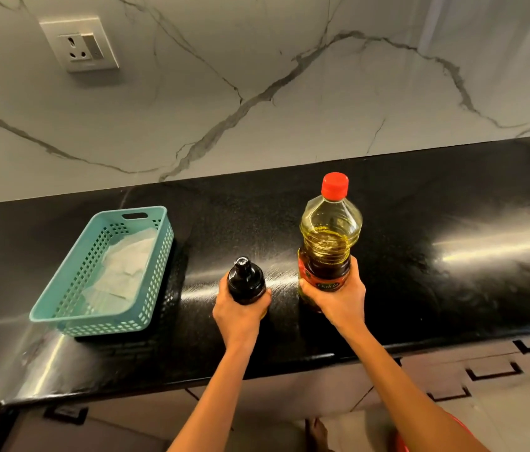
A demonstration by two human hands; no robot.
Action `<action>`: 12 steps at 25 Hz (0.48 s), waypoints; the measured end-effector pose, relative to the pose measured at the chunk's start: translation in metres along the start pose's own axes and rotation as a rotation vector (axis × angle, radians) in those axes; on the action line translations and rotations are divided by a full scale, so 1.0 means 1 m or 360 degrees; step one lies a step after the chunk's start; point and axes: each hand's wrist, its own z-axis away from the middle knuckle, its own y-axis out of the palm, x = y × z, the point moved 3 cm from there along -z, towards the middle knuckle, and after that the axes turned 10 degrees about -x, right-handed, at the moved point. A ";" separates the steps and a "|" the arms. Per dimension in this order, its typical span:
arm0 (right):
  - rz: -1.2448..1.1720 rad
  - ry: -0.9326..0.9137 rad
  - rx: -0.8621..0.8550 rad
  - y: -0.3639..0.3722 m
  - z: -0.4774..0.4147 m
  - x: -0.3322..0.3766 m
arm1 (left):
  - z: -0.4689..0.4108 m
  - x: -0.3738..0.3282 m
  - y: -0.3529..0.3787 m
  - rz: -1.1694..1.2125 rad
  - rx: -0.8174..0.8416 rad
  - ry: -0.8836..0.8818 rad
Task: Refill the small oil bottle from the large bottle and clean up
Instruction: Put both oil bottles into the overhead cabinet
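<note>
The small oil bottle (244,282) is dark with a black cap on, and it stands upright on the black counter (420,256). My left hand (236,313) wraps around its lower body. To its right stands the large clear bottle (329,236), holding yellow oil to about its shoulder, with a red cap (334,184) screwed on and a red label. My right hand (338,298) grips it around the label near the base. The two bottles are a short gap apart.
A teal perforated basket (71,308) sits at the left of the counter with white cloth or paper (123,269) lying inside. A marble backsplash with a wall socket (81,44) rises behind. The counter's front edge runs just below my wrists.
</note>
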 end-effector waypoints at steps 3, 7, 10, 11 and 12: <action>-0.0007 0.0015 0.0017 0.000 0.002 0.000 | 0.000 0.001 0.001 0.0010 0.0031 0.0000; 0.0049 0.0033 0.0093 -0.003 0.003 0.006 | 0.002 -0.004 -0.002 0.0003 0.0138 -0.0019; 0.0091 -0.0024 0.0176 -0.012 0.003 0.020 | 0.005 -0.014 -0.009 -0.0049 0.0186 0.0027; 0.0095 -0.0051 0.0168 -0.015 0.002 0.027 | 0.005 -0.021 -0.013 -0.0089 0.0162 0.0108; 0.0087 -0.0081 0.0143 -0.019 0.000 0.036 | 0.005 -0.031 -0.016 -0.0131 0.0127 0.0225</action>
